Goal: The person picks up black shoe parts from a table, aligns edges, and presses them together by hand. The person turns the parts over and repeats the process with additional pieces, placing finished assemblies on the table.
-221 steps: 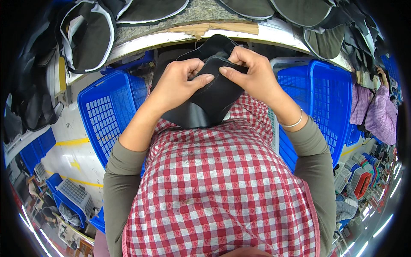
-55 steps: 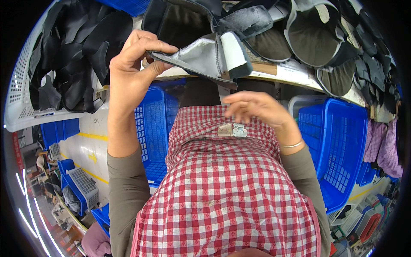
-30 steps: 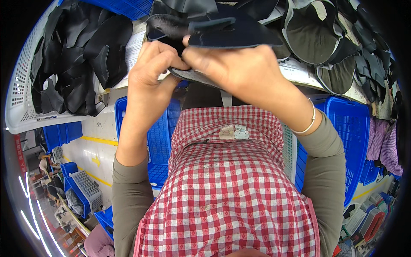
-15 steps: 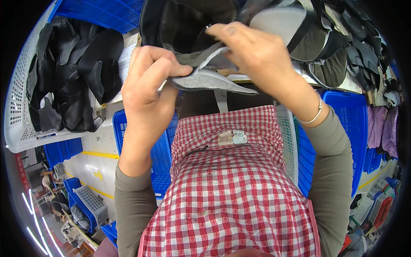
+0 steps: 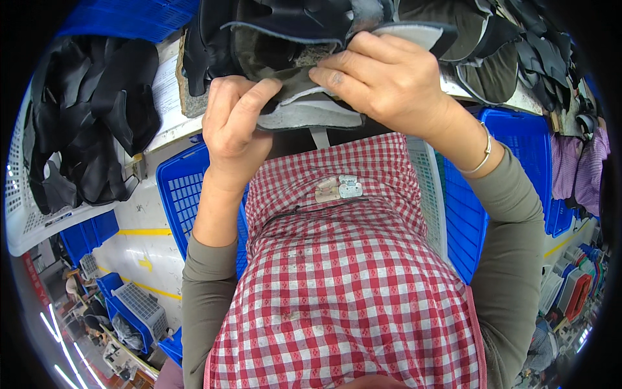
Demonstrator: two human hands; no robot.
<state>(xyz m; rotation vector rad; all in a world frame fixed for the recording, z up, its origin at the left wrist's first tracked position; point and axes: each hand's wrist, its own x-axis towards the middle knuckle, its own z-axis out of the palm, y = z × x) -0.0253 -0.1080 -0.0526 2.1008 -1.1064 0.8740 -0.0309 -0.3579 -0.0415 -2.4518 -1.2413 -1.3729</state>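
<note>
Both my hands grip a black, leather-like piece with a grey lining, which looks like a shoe upper. My left hand pinches its left end between thumb and fingers. On the other side my right hand is closed on the upper edge, fingertips pressed down near the middle. The pale lining faces me along the lower flap. Just beyond my fingers, more black pieces lie on the work table, some with dark fuzzy lining showing. Where the held piece ends behind my fingers is hard to make out.
A white basket of black cut pieces stands at the left. Further black pieces pile up at the right of the table. Blue crates sit below the table on both sides of my checked apron.
My right hand has come down from a blurred, raised position onto the piece's edge. The piece has turned, so its lower flap lies flatter across, and my view has shifted slightly.
</note>
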